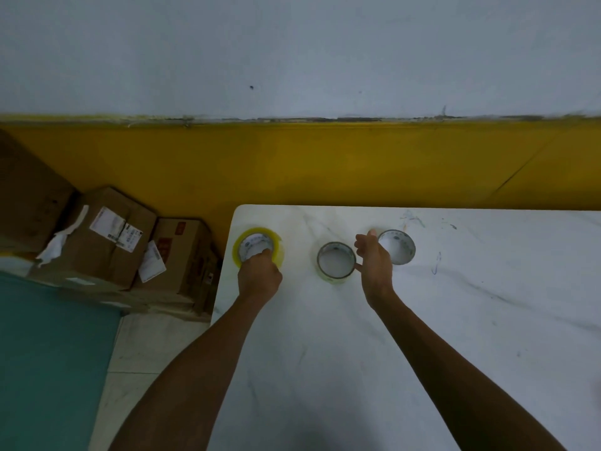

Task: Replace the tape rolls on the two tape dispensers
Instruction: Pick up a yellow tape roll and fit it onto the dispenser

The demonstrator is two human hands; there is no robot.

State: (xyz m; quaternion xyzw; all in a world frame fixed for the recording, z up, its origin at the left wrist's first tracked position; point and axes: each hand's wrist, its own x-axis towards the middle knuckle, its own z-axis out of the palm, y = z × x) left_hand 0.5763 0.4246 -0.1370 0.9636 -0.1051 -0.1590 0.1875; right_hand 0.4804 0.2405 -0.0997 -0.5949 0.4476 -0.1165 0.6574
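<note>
Yellow tape roll (258, 249) left of centre, left hand (259, 276) gripping its near edge, two thin rolls centre, right hand (374, 262) between them, fingers extended.

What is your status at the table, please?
Left hand grips yellow tape roll. Right hand open between two near-empty rolls. No dispensers in view.

Looks like a packing or stockroom corner — cardboard boxes (107, 236) with shipping labels, stacked on the floor by a two-tone wall (292, 92), pale grey above, mustard yellow below. Nearby, a scuffed white table (487, 320) with pen marks, carrying tape rolls (335, 265) — fits parcel work.
</note>
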